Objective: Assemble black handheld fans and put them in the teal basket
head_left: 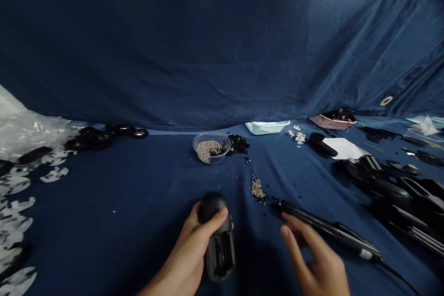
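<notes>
My left hand (196,243) is wrapped round a black oblong plastic housing (218,240), thumb across its rounded top, its open underside facing up. My right hand (314,259) hovers beside it with fingers spread and nothing in them, close to a black electric screwdriver (326,229) that lies on the blue cloth with its cable running off to the right. A small heap of tiny screws (257,189) lies just beyond the screwdriver's tip.
A clear bowl of screws (211,147) and a pile of small black parts (238,144) sit at the centre back. Light blue basket (267,126) and pink basket (331,121) stand behind. Black housings (398,194) crowd the right; white cut-outs (15,194) and black parts (93,138) lie left.
</notes>
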### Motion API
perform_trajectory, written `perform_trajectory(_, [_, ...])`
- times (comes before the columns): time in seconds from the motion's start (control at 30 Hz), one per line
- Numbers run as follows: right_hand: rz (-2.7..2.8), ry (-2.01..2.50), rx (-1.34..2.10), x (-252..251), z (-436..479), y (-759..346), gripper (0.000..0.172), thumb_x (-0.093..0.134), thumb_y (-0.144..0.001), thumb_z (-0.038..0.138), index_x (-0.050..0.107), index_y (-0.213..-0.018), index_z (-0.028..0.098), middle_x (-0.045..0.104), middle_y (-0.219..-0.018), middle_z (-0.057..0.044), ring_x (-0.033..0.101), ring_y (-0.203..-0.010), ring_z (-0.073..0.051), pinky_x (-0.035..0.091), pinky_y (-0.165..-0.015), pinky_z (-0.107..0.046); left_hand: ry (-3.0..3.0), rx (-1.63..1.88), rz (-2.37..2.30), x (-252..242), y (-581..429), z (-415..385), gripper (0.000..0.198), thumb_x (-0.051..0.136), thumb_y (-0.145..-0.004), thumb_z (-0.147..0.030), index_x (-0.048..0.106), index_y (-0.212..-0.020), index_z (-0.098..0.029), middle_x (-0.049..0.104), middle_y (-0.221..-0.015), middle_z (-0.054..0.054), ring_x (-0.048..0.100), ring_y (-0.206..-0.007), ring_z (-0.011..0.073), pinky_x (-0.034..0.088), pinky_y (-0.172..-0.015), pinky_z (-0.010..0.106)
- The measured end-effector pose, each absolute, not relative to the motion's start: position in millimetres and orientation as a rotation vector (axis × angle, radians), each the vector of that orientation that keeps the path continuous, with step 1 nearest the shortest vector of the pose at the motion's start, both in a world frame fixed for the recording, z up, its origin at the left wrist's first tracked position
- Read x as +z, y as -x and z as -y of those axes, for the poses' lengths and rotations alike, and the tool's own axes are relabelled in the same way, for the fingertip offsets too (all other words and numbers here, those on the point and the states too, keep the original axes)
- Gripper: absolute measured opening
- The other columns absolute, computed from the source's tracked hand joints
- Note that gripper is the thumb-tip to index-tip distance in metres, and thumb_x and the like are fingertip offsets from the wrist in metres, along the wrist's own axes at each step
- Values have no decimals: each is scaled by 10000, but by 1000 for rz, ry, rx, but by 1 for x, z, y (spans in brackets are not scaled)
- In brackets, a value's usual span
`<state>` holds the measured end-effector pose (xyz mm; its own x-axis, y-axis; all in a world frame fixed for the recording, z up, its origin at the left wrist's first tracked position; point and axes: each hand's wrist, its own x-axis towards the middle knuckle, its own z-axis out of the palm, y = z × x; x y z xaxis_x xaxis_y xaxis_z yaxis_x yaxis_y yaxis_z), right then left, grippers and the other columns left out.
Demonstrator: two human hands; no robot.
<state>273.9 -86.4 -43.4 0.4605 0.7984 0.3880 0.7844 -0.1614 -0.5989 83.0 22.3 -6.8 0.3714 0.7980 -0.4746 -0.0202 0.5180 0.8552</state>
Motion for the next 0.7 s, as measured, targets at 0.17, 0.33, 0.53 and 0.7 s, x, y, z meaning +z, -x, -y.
perform_trajectory(0.17, [1819, 2166, -310, -50, 75, -355, 452, 595, -850, 428, 558, -1260, 241, 583, -1298, -109, 577, -1127, -342, 459, -918, -547, -1329, 602, -1320, -14, -72, -41, 735, 575, -811, -607, 432, -1381, -166, 589, -1329, 174, 524, -1251, 333, 350, -1067, 478])
perform_trajectory(0.33, [1911, 2163, -280, -67, 78, -374, 507, 603, -858, 415, 489, -1309, 213, 629, -1223, -97, 618, -1051, -299, 485, -886, -486, -1719, 517, -1454, -16, -59, -48, 579, 459, -832, -662, 678, -1138, -221, 677, -1209, 124, 559, -1195, 355, 362, -1038, 472])
perform_trajectory(0.53, [1987, 2113, -339, -69, 83, -384, 406, 506, -931, 399, 530, -1261, 164, 689, -990, -103, 648, -857, -277, 492, -791, -445, -1971, 417, -1598, 6, -43, -51, 613, 388, -868, -636, 633, -1206, -187, 668, -1127, 140, 609, -1062, 381, 422, -913, 527])
perform_trajectory(0.7, [2048, 2027, -417, -67, 80, -384, 388, 475, -952, 373, 539, -1273, 164, 696, -1000, -93, 646, -862, -255, 468, -836, -441, -2377, 554, -1357, 47, -67, -65, 429, 356, -951, -523, 589, -1183, -249, 644, -935, 41, 632, -813, 243, 465, -728, 389])
